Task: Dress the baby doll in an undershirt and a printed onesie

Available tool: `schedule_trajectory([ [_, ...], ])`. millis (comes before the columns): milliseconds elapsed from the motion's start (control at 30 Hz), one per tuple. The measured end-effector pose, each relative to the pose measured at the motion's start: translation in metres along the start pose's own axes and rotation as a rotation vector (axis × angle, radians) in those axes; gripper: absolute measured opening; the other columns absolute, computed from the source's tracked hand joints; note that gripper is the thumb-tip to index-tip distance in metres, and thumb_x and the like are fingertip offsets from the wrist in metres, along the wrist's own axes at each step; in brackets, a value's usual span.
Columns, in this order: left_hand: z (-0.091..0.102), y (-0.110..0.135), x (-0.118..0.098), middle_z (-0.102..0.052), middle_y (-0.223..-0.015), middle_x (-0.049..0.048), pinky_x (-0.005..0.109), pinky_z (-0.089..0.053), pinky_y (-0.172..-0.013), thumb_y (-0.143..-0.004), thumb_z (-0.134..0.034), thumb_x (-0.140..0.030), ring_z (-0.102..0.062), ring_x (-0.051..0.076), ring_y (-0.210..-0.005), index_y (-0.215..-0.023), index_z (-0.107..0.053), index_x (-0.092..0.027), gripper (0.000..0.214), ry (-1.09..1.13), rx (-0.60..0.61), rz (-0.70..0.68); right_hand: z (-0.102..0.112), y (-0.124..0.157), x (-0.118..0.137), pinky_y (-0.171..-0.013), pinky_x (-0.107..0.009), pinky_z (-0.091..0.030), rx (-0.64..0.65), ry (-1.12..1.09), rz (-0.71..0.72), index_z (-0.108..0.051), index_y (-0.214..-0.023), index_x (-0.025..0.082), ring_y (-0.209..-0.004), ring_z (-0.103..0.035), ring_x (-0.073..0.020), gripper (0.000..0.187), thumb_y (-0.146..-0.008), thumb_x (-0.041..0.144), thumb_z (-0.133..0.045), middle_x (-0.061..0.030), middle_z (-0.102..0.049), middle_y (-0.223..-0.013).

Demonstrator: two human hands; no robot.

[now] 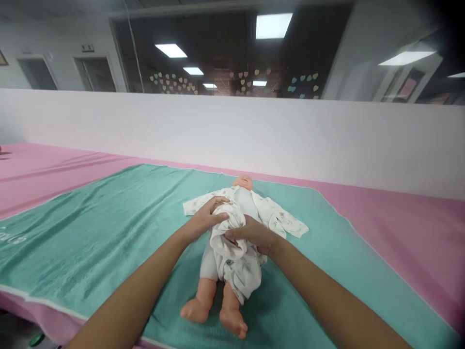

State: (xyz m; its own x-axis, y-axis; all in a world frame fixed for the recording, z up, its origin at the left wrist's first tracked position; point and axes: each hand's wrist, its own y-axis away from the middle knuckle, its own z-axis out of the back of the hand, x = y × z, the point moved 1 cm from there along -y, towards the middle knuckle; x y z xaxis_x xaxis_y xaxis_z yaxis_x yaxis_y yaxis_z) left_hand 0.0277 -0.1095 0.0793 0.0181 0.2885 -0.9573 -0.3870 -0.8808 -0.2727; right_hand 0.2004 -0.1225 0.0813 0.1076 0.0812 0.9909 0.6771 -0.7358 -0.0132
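Observation:
A baby doll [206, 292] lies on its back, head away from me and bare feet towards me. A white patterned jacket [286, 220] is spread open under it, both sleeves stretched out sideways. Over the doll's belly and one leg lies a bunched white patterned baby garment [247, 281]. My left hand [205, 220] grips the rolled upper part of this garment from the left, thumb on top. From the right, my right hand [256, 235] pinches the same roll, its thumb at the gathered opening. Some of my right fingers are hidden in the cloth.
A green towel [109, 228] lies under the doll, with wrinkles on the left. Around it is a pink padded surface [410, 228]. A white low wall [181, 131] rises behind, with a dark window [225, 53] bearing heart-shaped stickers above it.

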Motion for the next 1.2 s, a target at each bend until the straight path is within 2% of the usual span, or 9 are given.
schedule_trajectory([
  [100, -0.003, 0.016, -0.021, -0.05, -0.128, 0.0074, 0.031, -0.046, -0.086, -0.067, -0.071, -0.028, -0.053, 0.023, -0.111, -0.137, -0.03, -0.027, 0.08, -0.137, 0.095, 0.039, -0.005, 0.0, 0.005, -0.061, -0.026, -0.043, -0.067, 0.03, 0.07, -0.062, -0.08, 0.014, -0.061, -0.052, -0.0122, 0.029, -0.066, 0.037, -0.074, 0.0001, -0.06, -0.067],
  [167, -0.011, 0.027, -0.03, -0.055, -0.122, 0.0061, 0.031, -0.048, -0.082, -0.069, -0.068, -0.024, -0.058, 0.022, -0.103, -0.139, -0.026, -0.029, 0.082, -0.279, 0.127, 0.078, -0.006, -0.002, 0.005, -0.062, -0.027, -0.043, -0.091, 0.072, 0.105, -0.062, -0.081, 0.015, -0.061, -0.052, -0.0127, 0.028, -0.067, 0.037, -0.073, 0.0001, -0.06, -0.067],
  [367, -0.029, 0.03, -0.019, -0.054, -0.127, 0.0071, 0.033, -0.041, -0.092, -0.065, -0.052, -0.005, -0.053, 0.023, -0.111, -0.125, -0.044, -0.021, 0.062, -0.859, -0.174, -0.069, -0.006, -0.004, 0.003, -0.062, -0.027, -0.041, -0.003, 0.225, 0.152, -0.059, -0.075, 0.017, -0.061, -0.049, -0.012, 0.02, -0.067, 0.03, -0.071, 0.0033, -0.055, -0.062],
  [500, -0.032, 0.018, -0.003, -0.061, -0.115, 0.0087, 0.032, -0.043, -0.078, -0.068, -0.048, -0.005, -0.059, 0.024, -0.1, -0.119, -0.047, -0.02, 0.053, -1.121, -0.297, 0.03, -0.004, -0.003, 0.004, -0.069, -0.028, -0.043, 0.04, 0.319, 0.094, -0.057, -0.094, 0.019, -0.078, -0.054, -0.016, 0.031, -0.064, 0.019, -0.066, 0.0011, -0.06, -0.081],
  [633, -0.031, 0.025, -0.005, -0.067, -0.088, 0.0069, 0.028, -0.04, -0.067, -0.077, -0.043, -0.01, -0.062, 0.022, -0.084, -0.103, -0.052, -0.02, 0.029, -1.076, -0.365, 0.209, -0.002, -0.006, -0.001, -0.059, -0.025, -0.037, -0.094, 0.675, 0.064, -0.054, -0.088, 0.018, -0.072, -0.051, -0.0156, 0.026, -0.062, 0.016, -0.056, -0.0008, -0.059, -0.081],
  [800, -0.036, 0.084, -0.024, -0.066, -0.08, 0.0045, 0.025, -0.038, -0.057, -0.074, -0.054, -0.027, -0.062, 0.02, -0.073, -0.086, -0.052, -0.019, 0.014, -0.903, -0.255, 0.475, -0.012, -0.002, -0.008, -0.053, -0.025, -0.028, -0.059, 1.12, 0.017, -0.047, -0.075, 0.02, -0.065, -0.048, -0.0151, 0.016, -0.066, 0.03, -0.055, -0.0002, -0.057, -0.076],
  [933, -0.045, 0.128, -0.031, -0.064, -0.07, 0.0025, 0.024, -0.038, -0.051, -0.069, -0.056, -0.027, -0.06, 0.018, -0.063, -0.086, -0.052, -0.019, 0.019, -0.775, -0.336, 0.64, -0.025, 0.004, -0.008, -0.055, -0.025, -0.029, 0.066, 1.275, -0.043, -0.05, -0.082, 0.023, -0.069, -0.052, -0.017, 0.028, -0.062, 0.04, -0.06, 0.001, -0.061, -0.082],
  [1033, -0.048, 0.141, -0.029, -0.064, -0.069, 0.0023, 0.022, -0.036, -0.047, -0.065, -0.059, -0.027, -0.058, 0.016, -0.058, -0.088, -0.053, -0.018, 0.025, -0.659, -0.383, 0.716, -0.03, 0.008, -0.008, -0.055, -0.026, -0.03, 0.099, 1.353, -0.063, -0.049, -0.085, 0.024, -0.071, -0.055, -0.0187, 0.034, -0.061, 0.047, -0.06, 0.0006, -0.062, -0.085],
  [1200, -0.049, 0.148, -0.039, -0.058, -0.063, 0.0003, 0.019, -0.027, -0.038, -0.069, -0.059, -0.041, -0.042, 0.009, -0.045, -0.09, -0.063, -0.019, 0.031, -0.425, -0.174, 0.833, -0.034, 0.01, -0.01, -0.055, -0.027, -0.031, 0.095, 1.406, -0.041, -0.049, -0.086, 0.024, -0.072, -0.056, -0.0206, 0.04, -0.062, 0.055, -0.057, -0.0011, -0.063, -0.087],
])
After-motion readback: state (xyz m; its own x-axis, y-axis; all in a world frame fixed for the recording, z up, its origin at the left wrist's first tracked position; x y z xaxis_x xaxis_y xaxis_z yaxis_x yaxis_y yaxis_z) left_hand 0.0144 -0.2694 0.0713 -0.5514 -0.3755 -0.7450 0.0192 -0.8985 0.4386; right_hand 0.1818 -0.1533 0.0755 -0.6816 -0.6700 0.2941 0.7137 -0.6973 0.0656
